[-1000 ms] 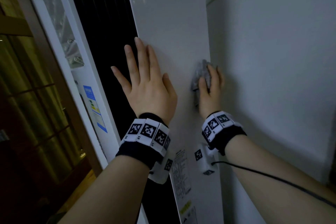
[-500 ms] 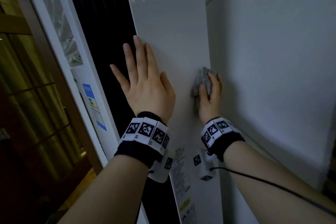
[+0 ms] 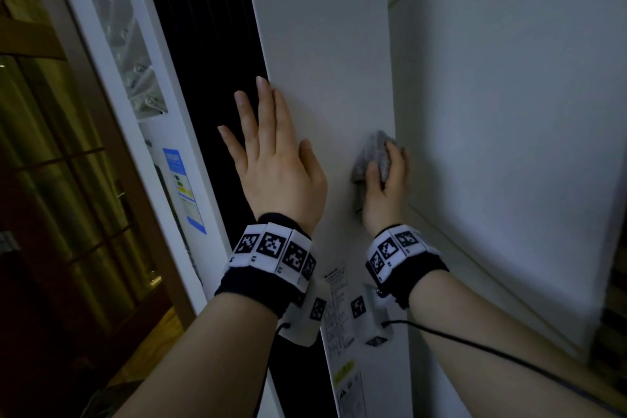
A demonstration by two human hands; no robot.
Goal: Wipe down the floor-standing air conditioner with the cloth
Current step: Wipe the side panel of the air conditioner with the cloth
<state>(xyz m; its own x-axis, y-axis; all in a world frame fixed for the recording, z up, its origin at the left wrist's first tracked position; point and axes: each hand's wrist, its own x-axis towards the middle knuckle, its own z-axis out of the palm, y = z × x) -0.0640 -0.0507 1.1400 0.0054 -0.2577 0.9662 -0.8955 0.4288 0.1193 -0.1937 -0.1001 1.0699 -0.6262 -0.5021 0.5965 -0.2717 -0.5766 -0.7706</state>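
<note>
The tall white floor-standing air conditioner [image 3: 322,44] fills the middle of the head view, with a black louvred strip on its left. My left hand [image 3: 274,163] lies flat on the white side panel, fingers straight and pointing up. My right hand [image 3: 385,190] presses a crumpled grey cloth [image 3: 369,154] against the panel's right edge, next to the wall. Its fingers curl over the cloth, and part of the cloth is hidden under the palm.
A white wall [image 3: 509,112] stands close on the right of the unit. Printed labels [image 3: 339,316] are stuck low on the side panel. To the left are a white frame with blue stickers [image 3: 185,193] and a wooden glazed door [image 3: 51,180]. A black cable [image 3: 475,346] trails from my right wrist.
My right hand with the cloth has slid a little downward along the panel's right edge. My left hand stays flat on the panel in nearly the same place.
</note>
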